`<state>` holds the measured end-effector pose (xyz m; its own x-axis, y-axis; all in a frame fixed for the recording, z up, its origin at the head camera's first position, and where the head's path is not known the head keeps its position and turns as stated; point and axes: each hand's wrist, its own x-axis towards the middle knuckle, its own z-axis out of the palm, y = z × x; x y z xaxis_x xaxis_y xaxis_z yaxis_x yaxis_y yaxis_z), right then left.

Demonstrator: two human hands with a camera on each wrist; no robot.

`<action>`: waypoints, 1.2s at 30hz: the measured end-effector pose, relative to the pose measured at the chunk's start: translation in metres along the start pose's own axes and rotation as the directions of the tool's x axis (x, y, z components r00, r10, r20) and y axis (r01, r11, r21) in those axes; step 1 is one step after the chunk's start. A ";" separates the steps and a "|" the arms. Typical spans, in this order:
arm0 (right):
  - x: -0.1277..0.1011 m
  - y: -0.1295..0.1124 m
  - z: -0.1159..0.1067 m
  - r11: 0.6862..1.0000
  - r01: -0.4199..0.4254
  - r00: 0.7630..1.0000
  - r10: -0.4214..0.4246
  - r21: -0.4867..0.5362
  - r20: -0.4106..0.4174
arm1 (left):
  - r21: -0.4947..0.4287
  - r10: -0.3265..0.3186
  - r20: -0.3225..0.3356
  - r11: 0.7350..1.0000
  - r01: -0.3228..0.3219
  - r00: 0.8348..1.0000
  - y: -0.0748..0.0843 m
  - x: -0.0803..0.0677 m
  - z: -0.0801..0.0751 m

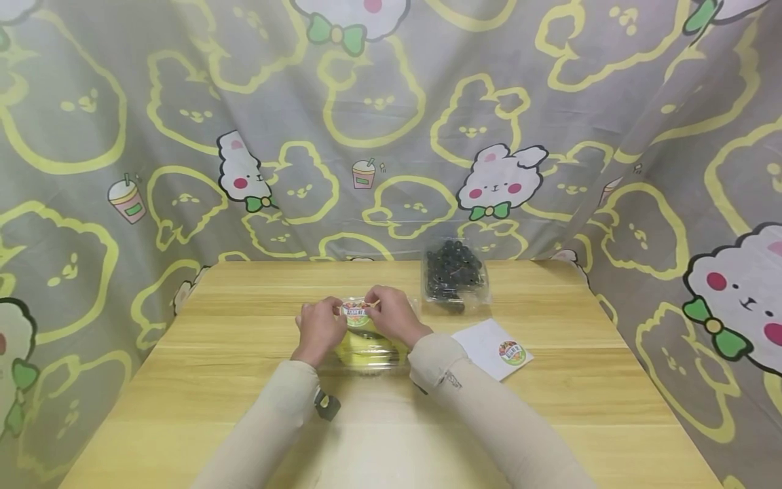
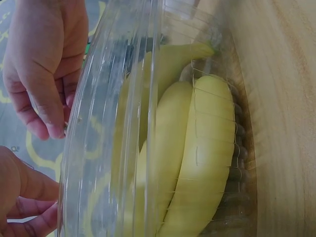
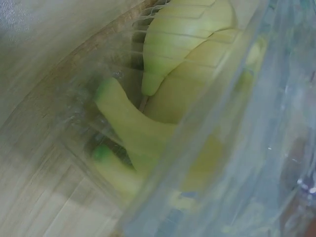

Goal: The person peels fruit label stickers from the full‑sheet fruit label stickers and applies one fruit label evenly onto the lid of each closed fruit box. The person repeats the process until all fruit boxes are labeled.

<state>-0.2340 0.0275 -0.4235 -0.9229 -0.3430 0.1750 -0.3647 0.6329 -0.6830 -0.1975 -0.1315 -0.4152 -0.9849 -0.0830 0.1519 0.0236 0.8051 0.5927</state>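
a clear plastic box (image 1: 366, 350) of bananas (image 2: 197, 158) sits on the near middle of the wooden table (image 1: 244, 380), straight in front of the person, so both hands can meet over its lid. the left hand (image 1: 320, 327) and the right hand (image 1: 394, 316) lie on the far part of the lid, either side of a round printed sticker (image 1: 357, 314). the fingers of both hands are curled in toward the sticker and seem to pinch at its edges or at the lid just beside it; the head view is too small to tell which. a thin pale strip pokes up between the right fingers, maybe the sticker's lifted edge, though that is only a judgement.

well apart, on the far right, a second clear box holds dark berries (image 1: 455, 272). nearer on the right lies a white sheet (image 1: 489, 343) carrying another round sticker (image 1: 512, 352), flat on the table and out of the hands' way.

the head view gives the layout but hides what is inside the near box. the left wrist view shows it: bananas lying side by side against the ribbed wall, with two sets of fingers (image 2: 44, 106) curled at the lid's rim. the right wrist view, blurred through plastic, adds greenish banana tips (image 3: 106, 91) and shows no fingers plainly.
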 end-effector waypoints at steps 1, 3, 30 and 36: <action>0.000 0.000 0.000 1.000 0.003 1.000 -0.003 -0.003 -0.001 | -0.002 0.001 -0.001 1.000 -0.001 1.000 0.000 0.000 0.000; 0.000 0.000 0.000 1.000 0.009 1.000 -0.009 -0.015 -0.003 | 0.000 0.003 -0.003 1.000 -0.003 1.000 0.000 0.001 -0.001; 0.000 0.005 0.001 0.995 0.014 1.000 -0.015 -0.097 -0.006 | 0.057 0.002 0.016 0.998 -0.003 1.000 -0.001 0.001 0.002; 0.000 0.004 0.001 0.994 0.020 0.999 -0.022 -0.103 -0.024 | 0.055 -0.006 0.022 0.998 0.005 1.000 0.000 0.000 0.001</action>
<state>-0.2349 0.0293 -0.4272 -0.9173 -0.3400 0.2072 -0.3934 0.6943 -0.6026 -0.1980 -0.1311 -0.4160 -0.9886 -0.0748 0.1306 0.0093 0.8356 0.5493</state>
